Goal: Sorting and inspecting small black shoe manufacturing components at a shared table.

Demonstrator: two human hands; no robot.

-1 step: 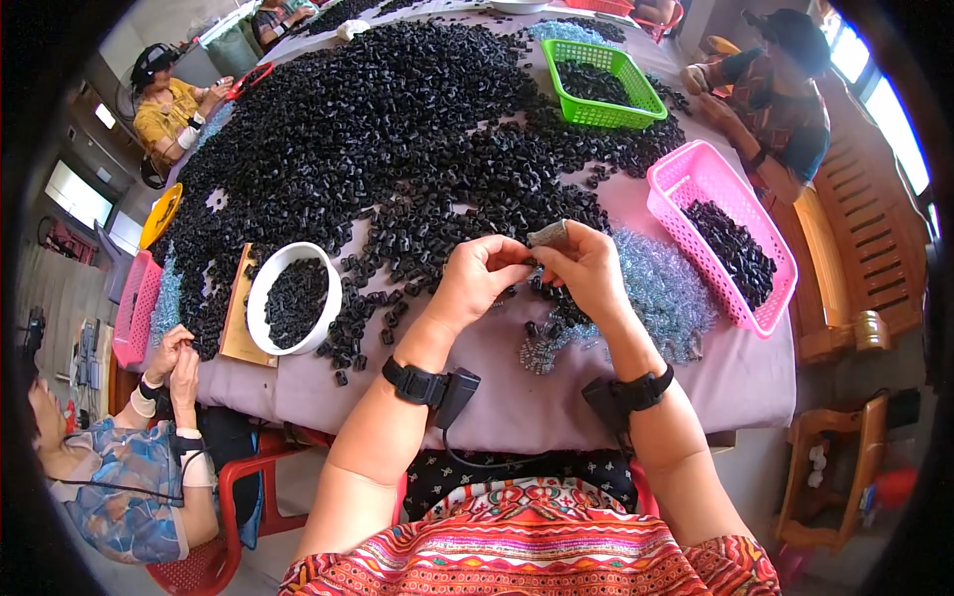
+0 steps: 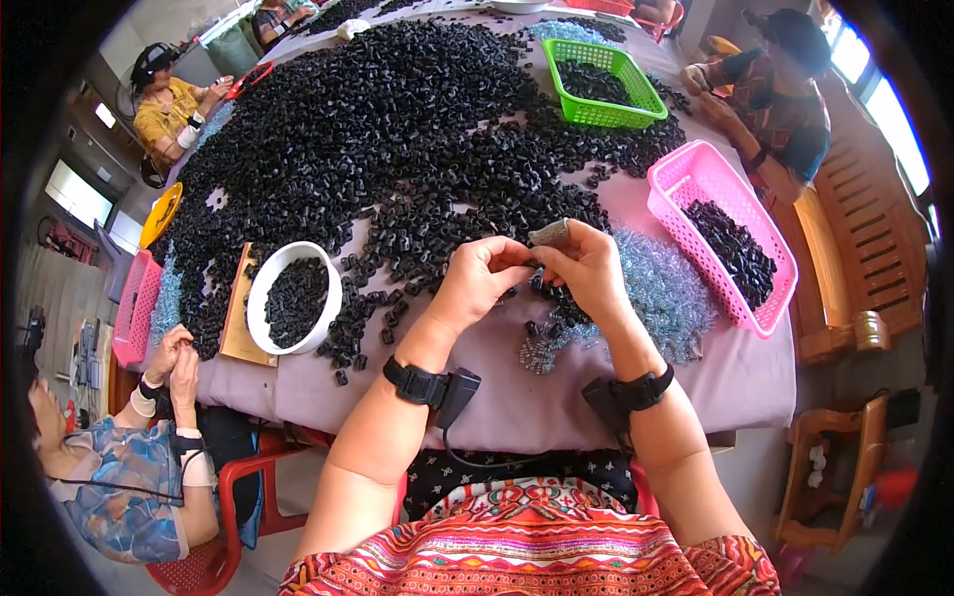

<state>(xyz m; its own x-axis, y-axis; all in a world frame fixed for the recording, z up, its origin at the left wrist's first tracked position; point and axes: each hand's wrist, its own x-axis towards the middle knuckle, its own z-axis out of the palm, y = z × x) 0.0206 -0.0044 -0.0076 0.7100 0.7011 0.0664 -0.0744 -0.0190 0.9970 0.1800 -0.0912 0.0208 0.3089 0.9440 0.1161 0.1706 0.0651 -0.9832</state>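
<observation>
My left hand point(image 2: 482, 278) and my right hand point(image 2: 584, 268) meet fingertip to fingertip over the near part of the table. Both are closed in a pinch; what sits between the fingers is too small and hidden to name. A grey cloth-like cover point(image 2: 550, 233) shows at my right index finger. Under and beyond my hands spreads a big heap of small black plastic pieces point(image 2: 397, 119). Beside my right wrist lies a pile of small clear, bluish pieces point(image 2: 661, 298), partly behind my forearm.
A pink basket point(image 2: 785, 288) and a green basket point(image 2: 646, 111) hold black pieces on the right. At left stand a white round tub point(image 2: 260, 316) of black pieces and a wooden board point(image 2: 237, 333). Several co-workers sit around the table, one close by point(image 2: 119, 497) at left.
</observation>
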